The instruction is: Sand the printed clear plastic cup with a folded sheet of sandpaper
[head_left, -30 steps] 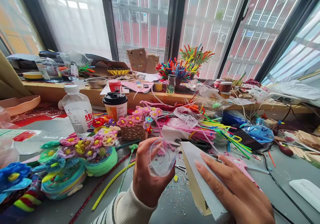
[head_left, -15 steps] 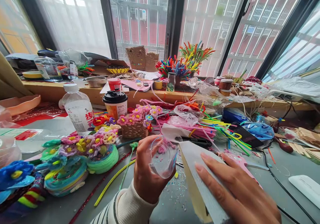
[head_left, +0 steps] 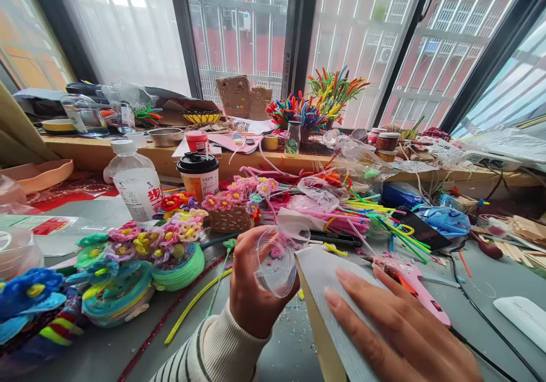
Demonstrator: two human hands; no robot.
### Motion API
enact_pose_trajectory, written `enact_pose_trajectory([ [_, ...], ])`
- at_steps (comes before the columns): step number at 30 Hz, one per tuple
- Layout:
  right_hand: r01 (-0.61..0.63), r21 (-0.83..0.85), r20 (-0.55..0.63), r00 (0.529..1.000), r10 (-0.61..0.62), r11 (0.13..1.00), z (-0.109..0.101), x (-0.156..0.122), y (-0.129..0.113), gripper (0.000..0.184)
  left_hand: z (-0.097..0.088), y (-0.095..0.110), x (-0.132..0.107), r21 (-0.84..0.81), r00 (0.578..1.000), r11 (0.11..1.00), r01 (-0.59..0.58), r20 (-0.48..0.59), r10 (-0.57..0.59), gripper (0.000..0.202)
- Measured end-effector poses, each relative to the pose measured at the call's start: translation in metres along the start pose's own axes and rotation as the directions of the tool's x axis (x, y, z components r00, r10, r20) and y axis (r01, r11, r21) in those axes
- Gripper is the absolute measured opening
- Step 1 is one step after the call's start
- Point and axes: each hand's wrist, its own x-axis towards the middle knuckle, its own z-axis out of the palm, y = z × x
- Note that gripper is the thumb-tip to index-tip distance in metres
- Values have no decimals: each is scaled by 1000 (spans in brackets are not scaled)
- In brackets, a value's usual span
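My left hand [head_left: 251, 285] is closed around a clear plastic cup [head_left: 275, 262], its round opening tilted toward me. My right hand [head_left: 396, 319] grips a white-faced piece of cardboard [head_left: 330, 297] with a tan side; the fingers lie long across the white face and the thumb is hidden. The cardboard's far corner is close to the cup's right side; whether they touch I cannot tell. Beyond my right hand lies a pink glue gun [head_left: 422, 294], partly covered by it. Left of my left hand are a yellow pipe cleaner [head_left: 191, 308] and a dark red one [head_left: 166, 328].
Pots of fuzzy flowers [head_left: 174, 268] crowd the left, before a water bottle [head_left: 134, 186] and a lidded coffee cup [head_left: 198, 177]. Pipe cleaner bundles [head_left: 341, 220] and a dark phone [head_left: 420, 228] lie beyond my hands. A black cable [head_left: 486, 319] crosses the right side.
The cardboard and my right hand have shifted slightly left, toward the cup. More of the glue gun shows now. My left hand keeps its hold on the cup.
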Motion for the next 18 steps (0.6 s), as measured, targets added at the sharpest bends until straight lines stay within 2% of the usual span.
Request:
enact_pose_trajectory([
  [3,-43,6,-5,999,43,999,0,0,-1,36,1,1,0,26,1000,1000,17,-1,-17,63],
  [9,20,14,61,998,-21,1000,-5,1,4,35,2,2,0,21,1000,1000,4,6,-4,62],
  [18,-33,7,13,999,33,999,-3,-1,1,37,3,1,-1,-1,1000,1000,-2,17,2,62],
])
